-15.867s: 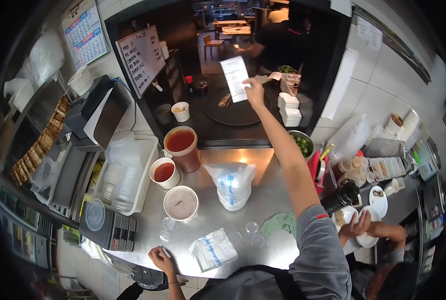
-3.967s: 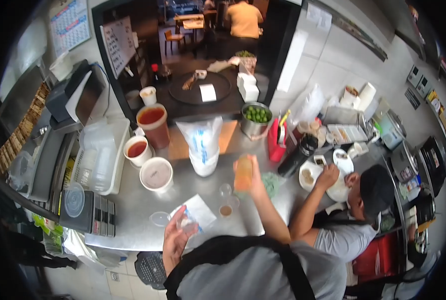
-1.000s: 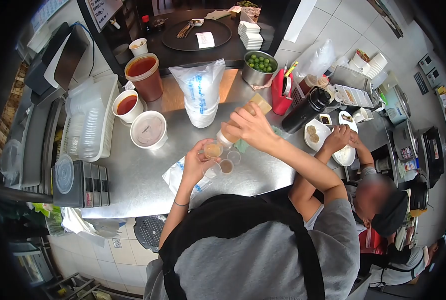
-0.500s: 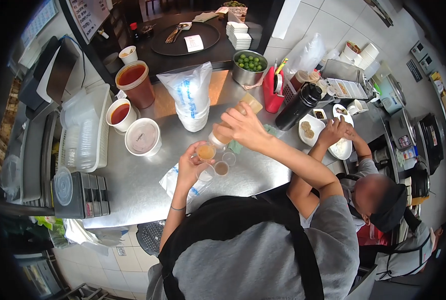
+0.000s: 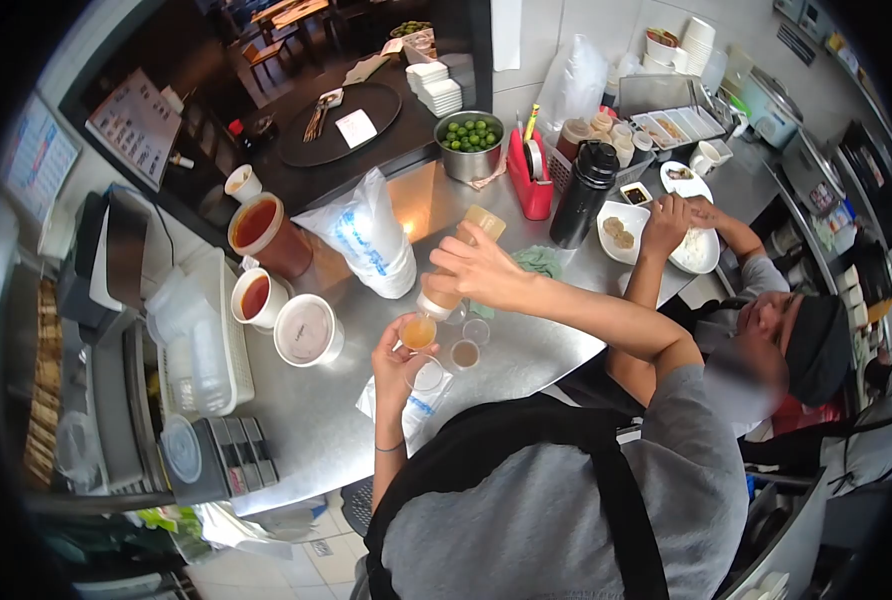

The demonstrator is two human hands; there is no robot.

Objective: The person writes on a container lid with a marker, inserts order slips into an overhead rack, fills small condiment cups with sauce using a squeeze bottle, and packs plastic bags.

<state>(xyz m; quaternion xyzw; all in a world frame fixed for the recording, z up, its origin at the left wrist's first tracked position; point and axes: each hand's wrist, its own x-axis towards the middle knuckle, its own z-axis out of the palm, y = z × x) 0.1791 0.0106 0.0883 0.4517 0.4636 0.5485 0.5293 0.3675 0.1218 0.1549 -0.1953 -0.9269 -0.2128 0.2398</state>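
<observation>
My right hand (image 5: 474, 268) is wrapped round a squeeze bottle (image 5: 483, 224) of pale orange sauce, tipped with its cap end down. Just below the cap, my left hand (image 5: 394, 350) holds a small clear cup (image 5: 417, 332) with orange sauce in it. A clear lid (image 5: 424, 373) is also at the fingers of my left hand. On the steel counter beside it stand a small cup of brown sauce (image 5: 464, 354) and an empty clear cup (image 5: 476, 331). A flat white plastic bag (image 5: 423, 404) lies under my left wrist.
Behind my hands stand a bagged stack of tubs (image 5: 371, 245), a red sauce tub (image 5: 269, 236), a lidded tub (image 5: 308, 330) and a pot of limes (image 5: 469, 146). At right are a black flask (image 5: 584, 195) and a co-worker's hands (image 5: 678, 222) over white dishes (image 5: 699, 250).
Since about a second ago, the view has turned and the level in the held cup looks higher. Earlier my right hand held a receipt, which now lies on the round tray.
</observation>
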